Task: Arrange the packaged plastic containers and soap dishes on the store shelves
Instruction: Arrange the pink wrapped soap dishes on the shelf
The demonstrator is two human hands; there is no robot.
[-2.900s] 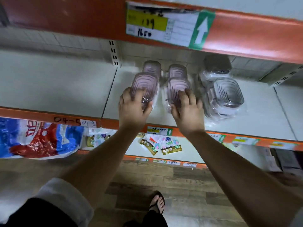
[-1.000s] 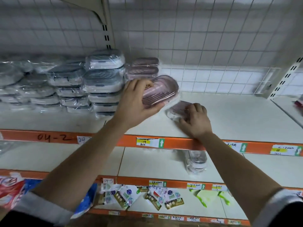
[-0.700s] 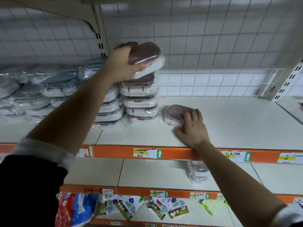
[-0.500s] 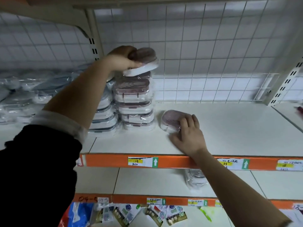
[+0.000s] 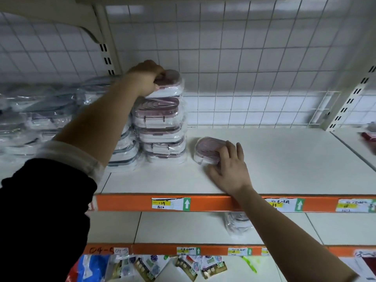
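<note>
The tall stack (image 5: 162,137) could tip if the left hand (image 5: 147,78), fingers curled round the top box (image 5: 172,85), lets go crooked; the right hand (image 5: 230,167) lies flat-fingered on another box (image 5: 206,149).

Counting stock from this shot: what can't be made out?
Head view:
Price labels: writing too small, blurred.
Grey-lidded packs, left: blurred, partly behind left arm.
Lower-shelf pack: behind orange shelf edge and right forearm.
Red item, far right: cut by frame edge.
</note>
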